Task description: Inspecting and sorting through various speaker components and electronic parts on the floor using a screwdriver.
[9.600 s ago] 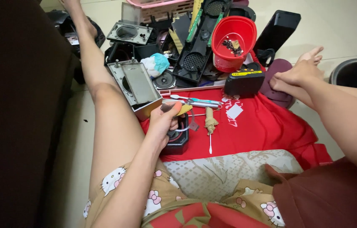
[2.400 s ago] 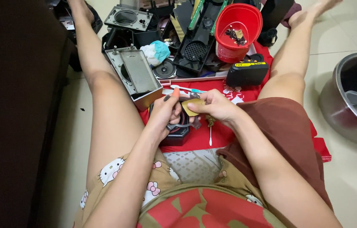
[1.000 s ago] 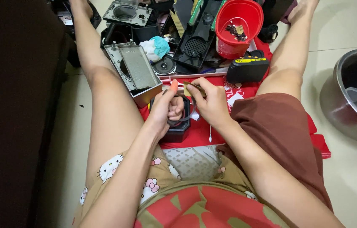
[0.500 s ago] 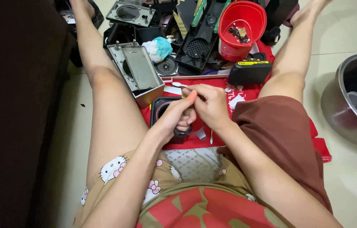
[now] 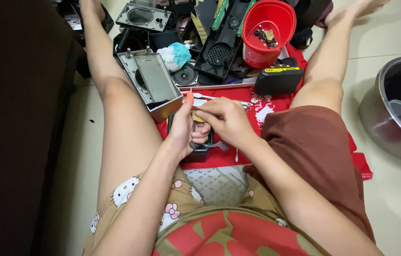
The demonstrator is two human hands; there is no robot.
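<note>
Two hands, left hand (image 5: 186,130) and right hand (image 5: 224,121), both clenched around a small black boxy part (image 5: 199,144).

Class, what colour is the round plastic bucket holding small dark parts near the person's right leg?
Red: the round plastic bucket shows best in the head view, the only one.

- I see a small black boxy part (image 5: 200,142), gripped from the left side, resting low on the red cloth between my legs.
- A thin tool with an orange-red tip (image 5: 190,98) is pinched above it, tip pointing up and slightly left.
</note>
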